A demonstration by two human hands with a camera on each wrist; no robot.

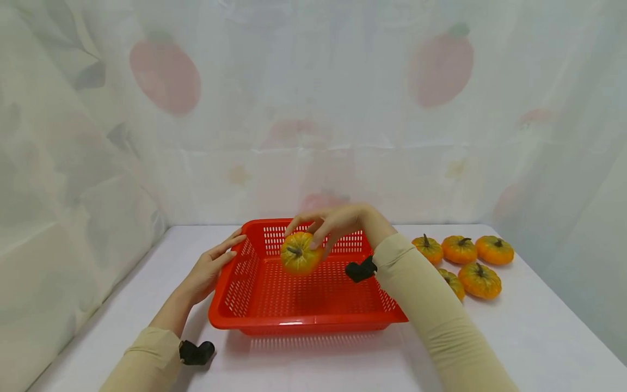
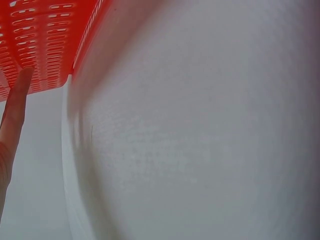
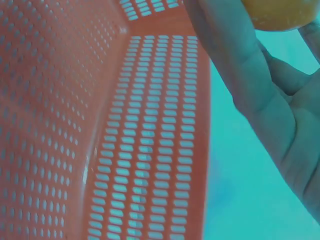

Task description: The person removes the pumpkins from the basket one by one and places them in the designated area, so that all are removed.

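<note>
In the head view my right hand pinches a small orange pumpkin with a short dark stem. It holds the pumpkin above a red plastic basket with perforated walls. Part of the pumpkin also shows at the top of the right wrist view, by the fingers. My left hand rests on the basket's left rim with its fingers fairly straight. One extended finger touches the perforated red wall in the left wrist view.
Several more orange pumpkins lie on the white table right of the basket, one partly hidden by my right sleeve. A pale curtain with faded fruit prints hangs behind the table and along its sides.
</note>
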